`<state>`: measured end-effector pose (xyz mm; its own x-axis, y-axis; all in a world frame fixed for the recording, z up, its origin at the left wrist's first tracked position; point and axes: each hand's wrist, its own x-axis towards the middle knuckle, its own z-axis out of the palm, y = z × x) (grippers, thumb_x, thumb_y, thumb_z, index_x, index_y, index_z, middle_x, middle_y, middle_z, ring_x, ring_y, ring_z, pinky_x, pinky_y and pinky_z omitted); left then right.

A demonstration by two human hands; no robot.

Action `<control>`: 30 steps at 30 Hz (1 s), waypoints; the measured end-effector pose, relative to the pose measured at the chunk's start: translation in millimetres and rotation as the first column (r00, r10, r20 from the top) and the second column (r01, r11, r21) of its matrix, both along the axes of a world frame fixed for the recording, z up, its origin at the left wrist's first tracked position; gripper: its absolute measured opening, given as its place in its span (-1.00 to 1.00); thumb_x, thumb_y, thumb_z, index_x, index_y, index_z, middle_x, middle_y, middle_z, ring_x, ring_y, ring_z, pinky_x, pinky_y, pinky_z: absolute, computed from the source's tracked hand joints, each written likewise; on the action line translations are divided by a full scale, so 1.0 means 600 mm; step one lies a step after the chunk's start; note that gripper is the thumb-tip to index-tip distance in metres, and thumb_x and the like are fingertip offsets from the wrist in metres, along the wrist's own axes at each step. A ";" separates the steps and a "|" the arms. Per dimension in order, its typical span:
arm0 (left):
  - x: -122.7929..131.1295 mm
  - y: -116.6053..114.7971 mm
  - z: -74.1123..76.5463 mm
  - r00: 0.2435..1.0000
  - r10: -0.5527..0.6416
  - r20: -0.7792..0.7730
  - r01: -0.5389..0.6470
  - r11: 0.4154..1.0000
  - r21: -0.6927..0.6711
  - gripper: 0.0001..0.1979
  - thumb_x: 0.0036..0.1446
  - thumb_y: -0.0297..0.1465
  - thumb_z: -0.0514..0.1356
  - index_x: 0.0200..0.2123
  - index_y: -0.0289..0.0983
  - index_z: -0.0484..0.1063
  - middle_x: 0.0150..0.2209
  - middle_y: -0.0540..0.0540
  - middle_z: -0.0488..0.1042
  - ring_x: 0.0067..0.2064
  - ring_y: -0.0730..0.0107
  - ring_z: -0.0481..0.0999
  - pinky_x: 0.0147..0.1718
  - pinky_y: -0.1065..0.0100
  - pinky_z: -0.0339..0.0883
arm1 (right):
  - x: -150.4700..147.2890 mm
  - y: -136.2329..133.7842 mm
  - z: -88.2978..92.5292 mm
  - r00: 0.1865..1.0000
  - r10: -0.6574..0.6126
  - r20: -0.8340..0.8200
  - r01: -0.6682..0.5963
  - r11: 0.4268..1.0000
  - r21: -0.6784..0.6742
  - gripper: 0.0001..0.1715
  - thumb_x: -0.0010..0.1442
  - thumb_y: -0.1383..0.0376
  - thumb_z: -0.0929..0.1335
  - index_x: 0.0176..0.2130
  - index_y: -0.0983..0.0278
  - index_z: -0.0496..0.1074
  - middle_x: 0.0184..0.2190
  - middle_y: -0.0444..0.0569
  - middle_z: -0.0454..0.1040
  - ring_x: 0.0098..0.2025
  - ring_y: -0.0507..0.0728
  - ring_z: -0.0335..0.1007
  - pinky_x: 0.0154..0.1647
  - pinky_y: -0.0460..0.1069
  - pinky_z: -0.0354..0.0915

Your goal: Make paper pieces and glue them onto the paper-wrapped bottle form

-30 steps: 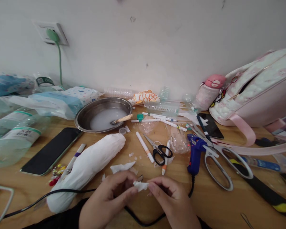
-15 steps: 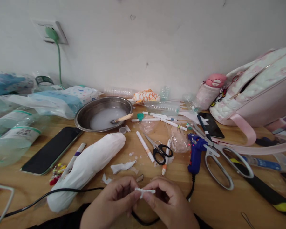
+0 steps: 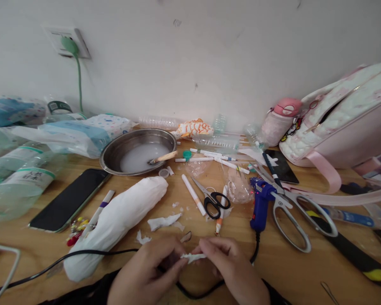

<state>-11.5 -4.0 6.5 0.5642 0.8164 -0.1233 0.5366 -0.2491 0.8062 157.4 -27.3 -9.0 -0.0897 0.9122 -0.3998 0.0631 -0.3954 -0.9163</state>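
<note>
A small twisted scrap of white paper (image 3: 194,257) is pinched between my two hands low in the middle of the view. My left hand (image 3: 154,267) grips its left end with thumb and fingertips. On the other end, the fingers of my right hand (image 3: 230,267) are closed. Just beyond my hands lie torn white paper pieces (image 3: 164,221) and small crumbs. A long white paper-wrapped form (image 3: 120,224) lies to the left of my left hand. Small black-handled scissors (image 3: 213,203) and white markers (image 3: 193,195) rest ahead of my right hand.
A metal bowl (image 3: 136,169) of cloudy liquid holds a wooden-handled brush. To the right are a blue glue gun (image 3: 260,207), large grey scissors (image 3: 290,224) and a pink bag (image 3: 346,131). Leftward lie a phone (image 3: 70,200) and plastic bottles (image 3: 28,180). A black cable (image 3: 114,253) crosses in front.
My fingers have shifted around the paper scrap, which now looks narrower and more twisted. My right hand has turned slightly, its fingers lying over the scrap. Everything else stays put.
</note>
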 end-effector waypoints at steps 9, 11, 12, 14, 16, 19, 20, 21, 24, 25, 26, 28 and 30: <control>0.012 0.003 -0.005 0.938 0.300 0.175 -0.122 0.757 -0.642 -0.66 -0.12 -0.09 0.14 -0.58 -0.26 0.21 -0.68 0.12 0.28 -0.73 0.64 0.08 -0.74 0.54 -0.07 | 0.014 0.007 -0.004 0.993 -0.098 0.064 0.086 0.982 0.166 -0.53 0.13 0.02 0.16 -0.62 0.27 0.13 -0.68 -0.23 0.07 -0.63 -0.05 -0.03 -0.63 -0.12 -0.05; 0.012 0.002 -0.006 0.932 0.311 0.184 -0.119 0.745 -0.656 -0.65 -0.14 -0.09 0.17 -0.58 -0.27 0.24 -0.69 0.12 0.29 -0.73 0.65 0.08 -0.75 0.55 -0.09 | 0.017 0.006 0.006 0.979 -0.119 0.164 0.082 0.973 0.218 -0.53 0.15 0.05 0.14 -0.64 0.25 0.07 -0.68 -0.23 0.03 -0.60 -0.03 -0.02 -0.59 -0.11 -0.02; 0.012 0.001 -0.007 0.932 0.310 0.188 -0.119 0.750 -0.650 -0.65 -0.14 -0.09 0.17 -0.59 -0.28 0.26 -0.70 0.12 0.29 -0.73 0.65 0.08 -0.75 0.55 -0.10 | 0.018 0.005 0.012 0.972 -0.108 0.207 0.057 0.970 0.237 -0.54 0.15 0.07 0.16 -0.65 0.25 0.08 -0.68 -0.23 0.03 -0.59 -0.03 0.00 -0.57 -0.10 -0.01; 0.011 0.002 -0.007 0.933 0.303 0.192 -0.117 0.764 -0.634 -0.66 -0.12 -0.11 0.17 -0.59 -0.28 0.29 -0.71 0.12 0.29 -0.73 0.63 0.08 -0.75 0.55 -0.10 | 0.014 0.002 0.020 0.964 -0.037 0.262 -0.032 0.967 0.254 -0.63 0.10 0.12 0.23 -0.60 0.28 0.21 -0.65 -0.21 0.12 -0.56 -0.01 0.08 -0.54 -0.11 0.04; 0.009 0.002 -0.007 0.934 0.290 0.207 -0.110 0.789 -0.605 -0.69 -0.11 -0.14 0.18 -0.60 -0.28 0.32 -0.71 0.12 0.29 -0.71 0.61 0.10 -0.73 0.54 -0.08 | 0.007 0.000 0.023 0.954 0.029 0.297 -0.103 0.966 0.238 -0.82 0.00 0.21 0.32 -0.49 0.29 0.36 -0.58 -0.17 0.27 -0.52 0.01 0.17 -0.51 -0.12 0.08; 0.009 0.002 -0.005 0.937 0.268 0.226 -0.092 0.810 -0.579 -0.75 -0.09 -0.21 0.18 -0.59 -0.29 0.37 -0.71 0.12 0.29 -0.68 0.59 0.13 -0.69 0.53 -0.03 | -0.005 -0.004 0.016 0.927 0.055 0.370 -0.141 0.968 0.208 -0.94 -0.09 0.32 0.34 -0.52 0.29 0.41 -0.59 -0.16 0.31 -0.54 0.00 0.18 -0.54 -0.12 0.08; 0.010 0.001 -0.004 0.936 0.269 0.226 -0.091 0.807 -0.583 -0.77 -0.10 -0.23 0.18 -0.60 -0.29 0.38 -0.71 0.12 0.28 -0.68 0.58 0.13 -0.69 0.53 -0.03 | -0.008 -0.005 0.012 0.922 0.054 0.384 -0.145 0.966 0.214 -0.92 -0.10 0.34 0.33 -0.57 0.29 0.39 -0.62 -0.17 0.29 -0.55 0.00 0.16 -0.55 -0.12 0.06; 0.011 0.001 -0.003 0.934 0.278 0.225 -0.095 0.800 -0.593 -0.78 -0.10 -0.25 0.19 -0.59 -0.28 0.38 -0.72 0.13 0.27 -0.69 0.58 0.13 -0.70 0.52 -0.03 | -0.009 -0.005 0.010 0.923 0.050 0.381 -0.144 0.965 0.222 -0.90 -0.10 0.35 0.32 -0.60 0.30 0.37 -0.63 -0.17 0.27 -0.56 -0.01 0.16 -0.56 -0.12 0.06; 0.013 0.000 0.000 0.928 0.289 0.234 -0.104 0.807 -0.582 -0.83 -0.12 -0.29 0.20 -0.59 -0.28 0.38 -0.71 0.13 0.28 -0.67 0.56 0.17 -0.67 0.51 0.00 | -0.008 -0.005 0.006 0.943 0.014 0.334 -0.097 0.968 0.232 -0.90 -0.08 0.36 0.29 -0.59 0.30 0.32 -0.62 -0.18 0.25 -0.55 -0.01 0.16 -0.55 -0.13 0.07; 0.014 0.000 0.000 0.930 0.280 0.237 -0.102 0.818 -0.566 -0.84 -0.12 -0.30 0.20 -0.58 -0.28 0.38 -0.70 0.12 0.29 -0.64 0.55 0.18 -0.65 0.51 0.02 | -0.007 -0.004 0.007 0.947 -0.001 0.321 -0.079 0.969 0.236 -0.90 -0.07 0.35 0.28 -0.59 0.29 0.31 -0.62 -0.18 0.23 -0.55 -0.01 0.15 -0.55 -0.13 0.08; 0.014 0.001 0.001 0.933 0.271 0.236 -0.101 0.828 -0.552 -0.83 -0.10 -0.29 0.19 -0.57 -0.28 0.38 -0.68 0.11 0.29 -0.63 0.54 0.19 -0.63 0.51 0.04 | -0.006 -0.003 0.008 0.950 -0.013 0.313 -0.066 0.968 0.243 -0.89 -0.06 0.35 0.27 -0.58 0.29 0.31 -0.63 -0.19 0.22 -0.56 -0.02 0.14 -0.56 -0.13 0.08; 0.013 0.002 0.000 0.939 0.252 0.232 -0.096 0.845 -0.526 -0.81 -0.06 -0.27 0.16 -0.54 -0.29 0.36 -0.67 0.11 0.29 -0.62 0.54 0.19 -0.61 0.50 0.06 | -0.004 -0.003 0.010 0.947 -0.038 0.319 -0.051 0.963 0.266 -0.88 -0.05 0.34 0.27 -0.58 0.29 0.30 -0.63 -0.20 0.20 -0.57 -0.02 0.13 -0.57 -0.14 0.08; 0.012 0.002 -0.001 0.946 0.235 0.223 -0.095 0.860 -0.502 -0.77 -0.03 -0.23 0.14 -0.54 -0.29 0.33 -0.65 0.10 0.28 -0.61 0.54 0.18 -0.60 0.50 0.06 | -0.005 -0.003 0.012 0.941 -0.055 0.333 -0.049 0.954 0.294 -0.88 -0.04 0.35 0.27 -0.58 0.29 0.30 -0.63 -0.20 0.20 -0.57 -0.03 0.13 -0.58 -0.14 0.06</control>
